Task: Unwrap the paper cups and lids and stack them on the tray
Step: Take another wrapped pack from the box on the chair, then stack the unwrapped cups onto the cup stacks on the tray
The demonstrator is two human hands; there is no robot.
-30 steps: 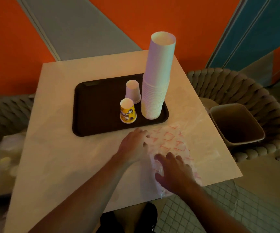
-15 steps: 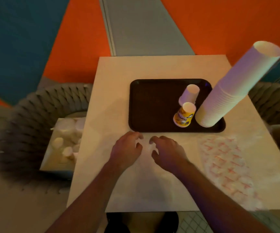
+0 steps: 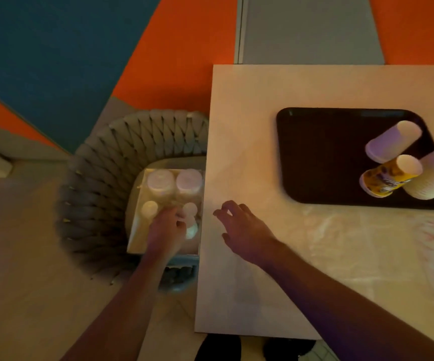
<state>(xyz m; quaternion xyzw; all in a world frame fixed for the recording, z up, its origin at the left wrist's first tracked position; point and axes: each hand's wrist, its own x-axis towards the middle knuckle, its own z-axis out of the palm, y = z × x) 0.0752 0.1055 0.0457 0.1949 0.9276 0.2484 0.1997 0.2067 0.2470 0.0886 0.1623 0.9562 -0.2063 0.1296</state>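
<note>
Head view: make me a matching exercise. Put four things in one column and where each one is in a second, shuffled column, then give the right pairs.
Things
1. yellow cup
2. left hand
3. right hand
4. empty wrapper

Places
A. over the table's left edge, holding nothing
B. flat on the table, nearer the person than the tray
C. in the box on the woven chair
D. upside down on the tray

Pairs: 1-D, 2-C, 3-A, 4-B
</note>
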